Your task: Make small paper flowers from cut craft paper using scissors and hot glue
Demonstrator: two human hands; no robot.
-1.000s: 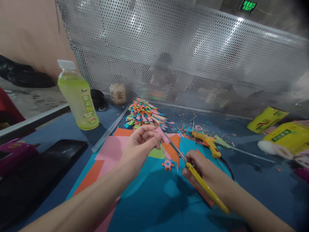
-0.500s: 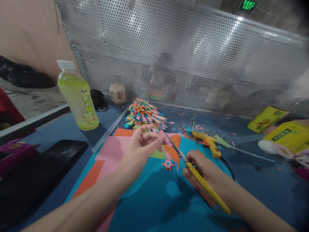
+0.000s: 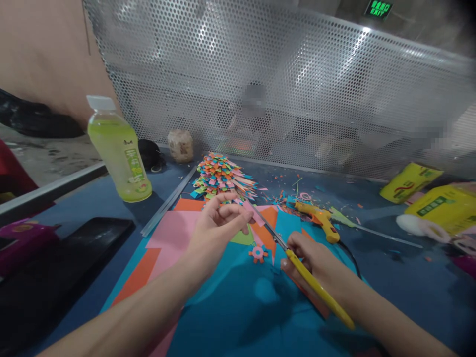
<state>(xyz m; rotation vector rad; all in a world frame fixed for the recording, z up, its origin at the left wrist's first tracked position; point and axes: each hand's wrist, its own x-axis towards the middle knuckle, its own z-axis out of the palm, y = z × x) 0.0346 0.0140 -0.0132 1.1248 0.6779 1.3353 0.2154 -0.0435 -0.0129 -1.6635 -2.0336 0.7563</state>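
Note:
My left hand [image 3: 226,215] pinches a small pink paper strip [image 3: 254,212] between thumb and fingers. Yellow-handled scissors [image 3: 316,285] are in my right hand [image 3: 310,255], its fingers wrapped round the handle. The blades point up and left, touching or very close to the strip; whether they cut into it I cannot tell. Just below them lies a small pink and orange paper gear shape [image 3: 258,253] on blue paper [image 3: 230,297]. Beyond my left hand rises a heap of multicoloured paper strips [image 3: 219,173]. Pink paper sheets [image 3: 173,228] and orange pieces lie under my left wrist.
A yellow glue gun [image 3: 320,220] with a black cord lies right of the paper, among scraps. At left stand a green drink bottle [image 3: 119,153] and a black phone-like slab [image 3: 70,267]. Yellow packets [image 3: 441,208] lie far right. A perforated metal screen [image 3: 282,89] closes the back.
Almost nothing differs. Both hands, the pink strip and the scissors keep nearly the same place, and the view has shifted slightly.

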